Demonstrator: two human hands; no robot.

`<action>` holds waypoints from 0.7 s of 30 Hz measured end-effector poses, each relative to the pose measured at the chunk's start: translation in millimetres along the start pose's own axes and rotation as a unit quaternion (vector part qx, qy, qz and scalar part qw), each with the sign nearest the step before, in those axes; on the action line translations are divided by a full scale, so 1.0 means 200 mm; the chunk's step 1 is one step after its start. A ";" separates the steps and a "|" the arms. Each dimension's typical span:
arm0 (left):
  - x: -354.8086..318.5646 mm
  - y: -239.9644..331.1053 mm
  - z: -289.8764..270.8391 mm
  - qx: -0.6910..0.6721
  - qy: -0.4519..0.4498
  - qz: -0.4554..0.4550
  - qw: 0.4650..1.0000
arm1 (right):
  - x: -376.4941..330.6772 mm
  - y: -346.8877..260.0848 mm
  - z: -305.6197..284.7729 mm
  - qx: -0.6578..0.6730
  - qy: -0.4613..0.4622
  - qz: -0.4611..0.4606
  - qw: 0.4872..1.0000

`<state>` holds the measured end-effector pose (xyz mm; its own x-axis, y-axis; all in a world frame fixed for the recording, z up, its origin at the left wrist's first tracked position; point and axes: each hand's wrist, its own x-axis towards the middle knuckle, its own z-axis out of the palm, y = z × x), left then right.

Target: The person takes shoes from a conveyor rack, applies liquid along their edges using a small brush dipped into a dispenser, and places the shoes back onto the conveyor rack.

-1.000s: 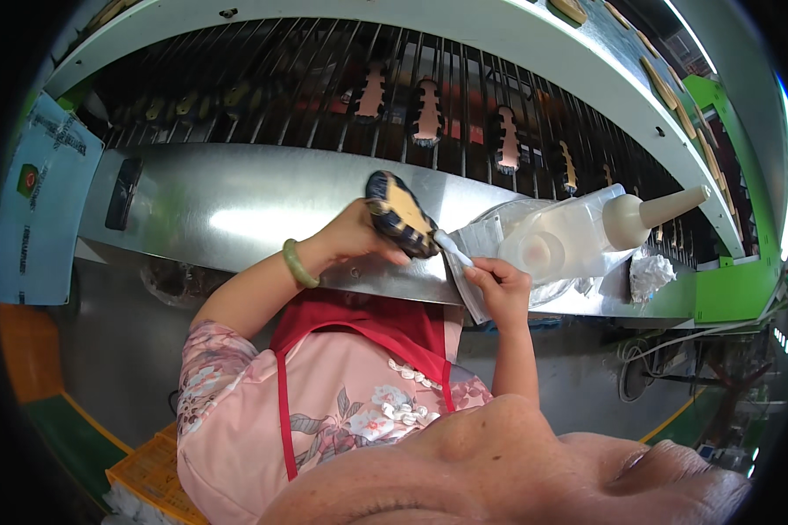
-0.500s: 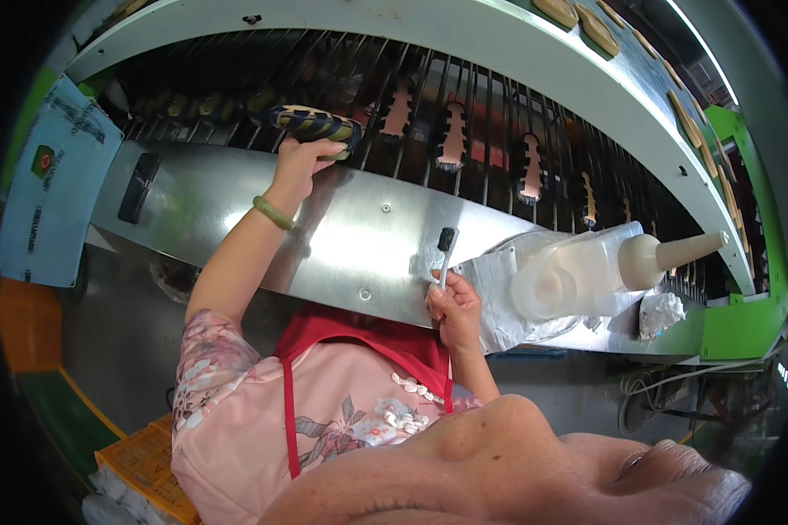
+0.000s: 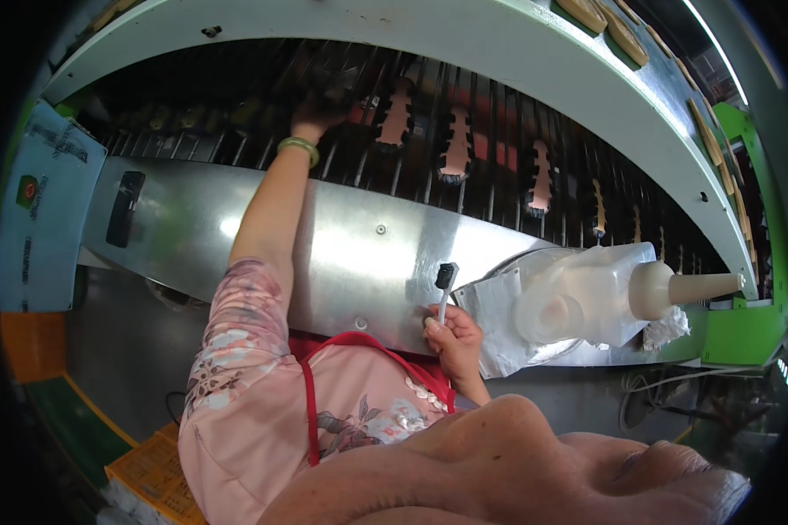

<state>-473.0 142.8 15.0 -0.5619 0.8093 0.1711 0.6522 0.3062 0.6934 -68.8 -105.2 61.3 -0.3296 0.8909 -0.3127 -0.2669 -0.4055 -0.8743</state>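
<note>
My right hand (image 3: 454, 338) is closed around the thin pale handle of a small brush (image 3: 446, 280), its black head pointing up over the metal ledge. My left hand (image 3: 322, 112) reaches over the dark rods of the rack (image 3: 397, 166), with a green bangle (image 3: 299, 150) at its wrist. Shadow hides its fingers, and what they hold, if anything, is unclear. Just right of it lies a pink shoe sole (image 3: 397, 118) with black lugged edges. A second pink sole (image 3: 456, 147) and several more follow to the right along the rods.
A translucent squeeze bottle (image 3: 587, 297) with a long nozzle lies right of my right hand on a wrapped surface. The steel ledge (image 3: 341, 227) edges the rack. A light blue box (image 3: 44, 219) stands at left. Tan soles (image 3: 622, 39) sit on the upper shelf; crumpled white material (image 3: 665, 331) lies beyond the bottle.
My left hand has moved farther over the rack, into shadow; the dark striped shoe sole it held no longer shows clearly. My right hand still holds the brush, slightly lower in the picture.
</note>
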 end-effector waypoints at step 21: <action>-0.63 0.76 0.09 -0.014 -0.089 0.163 0.983 | -0.02 0.05 -0.02 0.034 -0.011 -0.039 0.999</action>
<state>-294.8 96.3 85.9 -0.2263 0.9379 0.2630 0.7669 0.0051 0.6417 -66.7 -112.7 52.2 -0.3253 0.9156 -0.2365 -0.3523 -0.3494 -0.8682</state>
